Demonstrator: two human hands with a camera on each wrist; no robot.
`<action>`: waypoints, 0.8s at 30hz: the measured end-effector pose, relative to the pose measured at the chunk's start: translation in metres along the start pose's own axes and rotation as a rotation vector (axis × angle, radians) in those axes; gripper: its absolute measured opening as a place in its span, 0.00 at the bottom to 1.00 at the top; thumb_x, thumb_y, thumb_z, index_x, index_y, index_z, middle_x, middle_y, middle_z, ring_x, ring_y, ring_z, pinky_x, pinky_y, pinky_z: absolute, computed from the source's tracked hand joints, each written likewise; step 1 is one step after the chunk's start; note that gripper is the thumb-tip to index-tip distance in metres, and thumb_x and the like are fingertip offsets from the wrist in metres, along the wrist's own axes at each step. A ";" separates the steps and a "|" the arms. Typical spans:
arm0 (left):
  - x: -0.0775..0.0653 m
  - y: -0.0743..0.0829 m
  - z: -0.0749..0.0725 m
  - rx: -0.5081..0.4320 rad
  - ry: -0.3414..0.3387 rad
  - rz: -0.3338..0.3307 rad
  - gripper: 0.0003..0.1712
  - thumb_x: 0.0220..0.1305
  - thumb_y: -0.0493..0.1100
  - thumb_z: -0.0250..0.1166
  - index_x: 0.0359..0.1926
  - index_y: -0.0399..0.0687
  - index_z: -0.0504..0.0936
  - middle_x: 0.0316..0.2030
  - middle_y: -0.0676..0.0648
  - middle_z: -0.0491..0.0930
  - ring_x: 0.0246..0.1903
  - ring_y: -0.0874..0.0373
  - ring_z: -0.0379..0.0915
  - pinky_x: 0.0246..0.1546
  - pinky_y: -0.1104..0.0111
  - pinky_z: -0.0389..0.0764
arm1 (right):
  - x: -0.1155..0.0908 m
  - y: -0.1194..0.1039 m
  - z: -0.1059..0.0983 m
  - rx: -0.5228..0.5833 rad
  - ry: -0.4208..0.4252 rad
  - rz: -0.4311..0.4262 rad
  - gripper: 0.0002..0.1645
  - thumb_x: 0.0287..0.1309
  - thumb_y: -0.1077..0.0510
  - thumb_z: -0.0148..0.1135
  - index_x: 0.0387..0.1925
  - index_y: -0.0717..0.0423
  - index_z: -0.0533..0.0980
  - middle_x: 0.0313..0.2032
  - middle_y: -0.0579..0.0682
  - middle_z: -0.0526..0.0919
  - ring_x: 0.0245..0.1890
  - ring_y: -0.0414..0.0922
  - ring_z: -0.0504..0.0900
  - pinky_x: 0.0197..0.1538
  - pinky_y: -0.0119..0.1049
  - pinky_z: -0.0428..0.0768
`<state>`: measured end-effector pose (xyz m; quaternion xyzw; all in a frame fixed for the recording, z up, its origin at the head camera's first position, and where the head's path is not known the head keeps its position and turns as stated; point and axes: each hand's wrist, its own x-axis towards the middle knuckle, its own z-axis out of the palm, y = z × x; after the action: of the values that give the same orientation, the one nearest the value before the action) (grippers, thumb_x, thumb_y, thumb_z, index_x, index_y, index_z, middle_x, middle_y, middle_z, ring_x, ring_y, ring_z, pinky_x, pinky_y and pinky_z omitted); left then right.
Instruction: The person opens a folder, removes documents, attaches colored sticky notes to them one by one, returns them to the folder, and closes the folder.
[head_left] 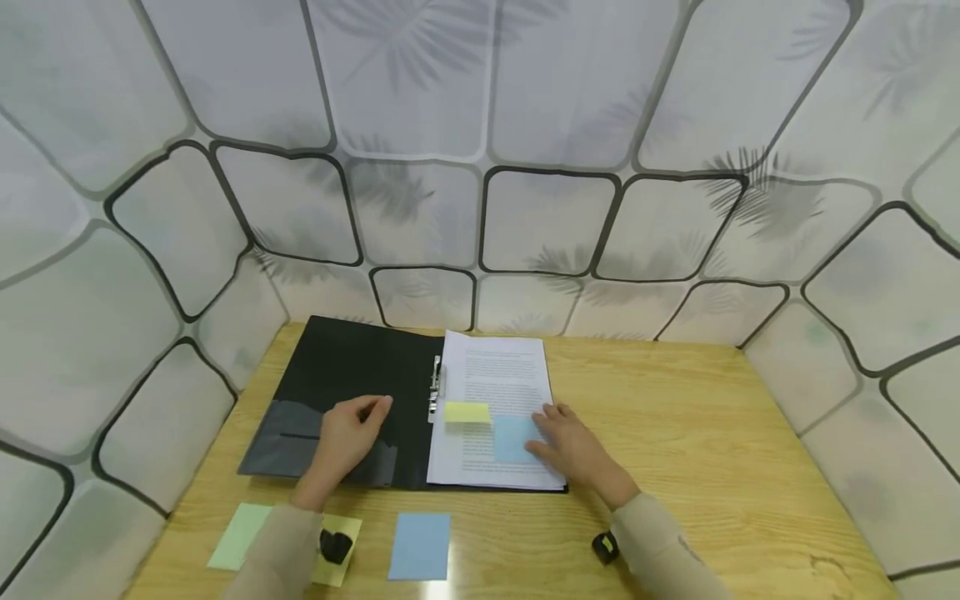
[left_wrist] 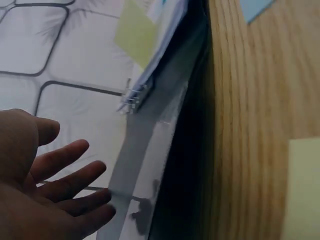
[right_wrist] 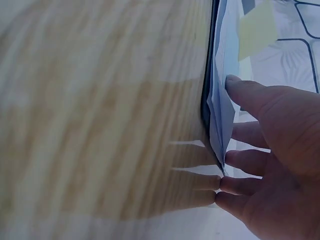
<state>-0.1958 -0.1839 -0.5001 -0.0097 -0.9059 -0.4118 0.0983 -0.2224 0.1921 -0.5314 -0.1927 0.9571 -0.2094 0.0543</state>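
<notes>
A black folder (head_left: 352, 358) lies spread on the wooden table, with a metal clip (head_left: 434, 387) along its middle. On its right side rests a stack of printed sheets (head_left: 506, 367), bearing a yellow sticky note (head_left: 467, 412) and a blue sticky note (head_left: 512, 440). My right hand (head_left: 573, 446) touches the stack's right edge, fingers spread and thumb by the blue note; in the right wrist view the sheets' edges (right_wrist: 220, 115) fan apart slightly. Over the folder's left side hovers my left hand (head_left: 348, 429), fingers loosely bent and holding nothing. A clear grey pocket (head_left: 281, 433) sits beneath it.
Along the table's front lie a green note pad (head_left: 243, 529), a yellow note pad (head_left: 347, 527) partly behind the left sleeve, and a blue note pad (head_left: 420, 546). Small black objects show beside both sleeves. Patterned fabric walls (head_left: 551, 221) enclose the table (head_left: 675, 408) on three sides.
</notes>
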 end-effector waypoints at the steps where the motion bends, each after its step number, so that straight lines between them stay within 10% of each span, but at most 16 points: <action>1: 0.010 -0.001 0.007 0.033 -0.010 0.021 0.23 0.78 0.50 0.63 0.59 0.35 0.86 0.53 0.32 0.87 0.56 0.31 0.82 0.61 0.40 0.80 | 0.001 0.000 0.001 0.009 -0.007 0.005 0.36 0.73 0.46 0.65 0.70 0.66 0.74 0.74 0.71 0.67 0.76 0.73 0.62 0.76 0.68 0.65; 8: 0.058 -0.001 0.049 0.191 -0.106 0.009 0.29 0.80 0.53 0.59 0.65 0.32 0.80 0.71 0.20 0.67 0.76 0.18 0.48 0.75 0.24 0.44 | 0.007 -0.006 -0.003 0.036 -0.017 -0.014 0.36 0.71 0.46 0.68 0.68 0.69 0.76 0.72 0.74 0.69 0.75 0.74 0.64 0.74 0.67 0.67; 15: 0.069 0.009 0.074 0.249 -0.204 -0.027 0.35 0.80 0.57 0.57 0.73 0.36 0.74 0.76 0.20 0.56 0.78 0.17 0.40 0.75 0.24 0.39 | 0.007 -0.009 -0.011 -0.003 -0.037 -0.019 0.36 0.69 0.48 0.70 0.66 0.71 0.76 0.69 0.77 0.71 0.72 0.75 0.67 0.74 0.66 0.69; 24: 0.073 0.015 0.078 0.097 -0.192 -0.123 0.30 0.75 0.51 0.64 0.70 0.41 0.76 0.79 0.23 0.53 0.80 0.20 0.36 0.77 0.27 0.33 | 0.004 -0.011 -0.015 0.018 -0.055 0.024 0.37 0.68 0.48 0.71 0.67 0.71 0.75 0.71 0.75 0.70 0.74 0.75 0.64 0.74 0.66 0.68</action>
<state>-0.2788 -0.1203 -0.5248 0.0113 -0.9288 -0.3701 -0.0140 -0.2253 0.1872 -0.5130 -0.1862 0.9557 -0.2117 0.0849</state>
